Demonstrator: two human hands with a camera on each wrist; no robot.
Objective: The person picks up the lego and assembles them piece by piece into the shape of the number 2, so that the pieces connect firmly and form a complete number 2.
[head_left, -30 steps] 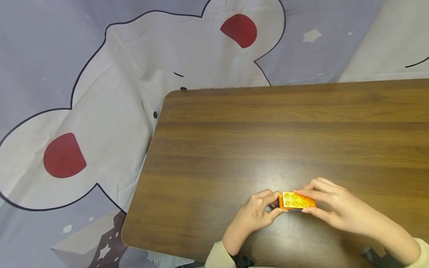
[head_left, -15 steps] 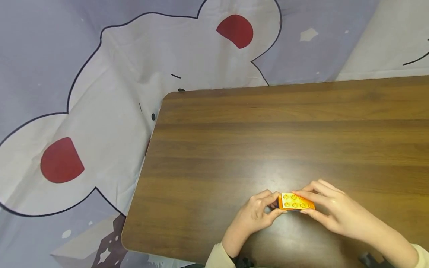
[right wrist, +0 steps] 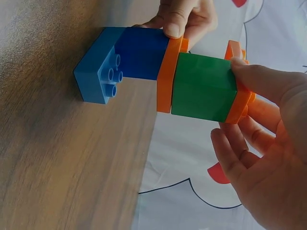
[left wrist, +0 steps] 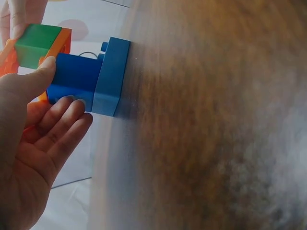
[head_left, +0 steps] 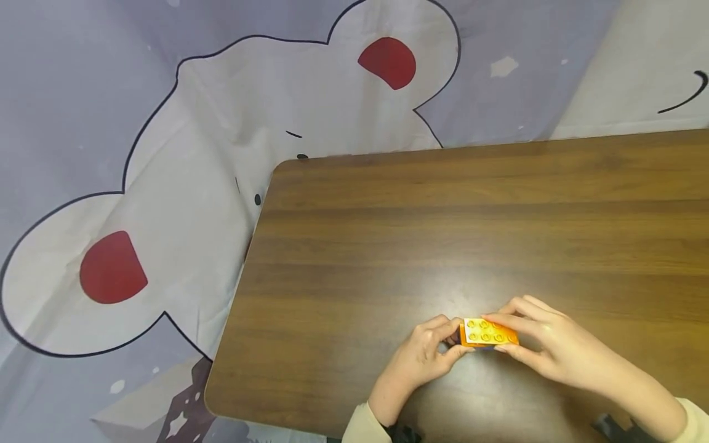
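A stack of toy building bricks (right wrist: 204, 86) stands upright on the table. Its lowest piece is a lighter blue brick (left wrist: 112, 76) with bare studs at one end. Above that come a dark blue block (left wrist: 72, 79), a thin orange brick (right wrist: 168, 79), a green block (right wrist: 201, 84) and an orange studded brick (head_left: 487, 332) on top. With thumb and fingers, my left hand (head_left: 421, 351) pinches the stack around the dark blue block and thin orange brick. My right hand (head_left: 545, 338) pinches the top orange brick, its thumb by the green block's upper edge.
The brown wooden table (head_left: 388, 246) has a rounded corner at the back left. A printed curtain (head_left: 221, 111) hangs behind and along its left side. A dark object (head_left: 609, 424), partly cut off, is under the right forearm.
The head view shifts slightly. Both hands keep their hold on the brick stack, with barely any visible movement.
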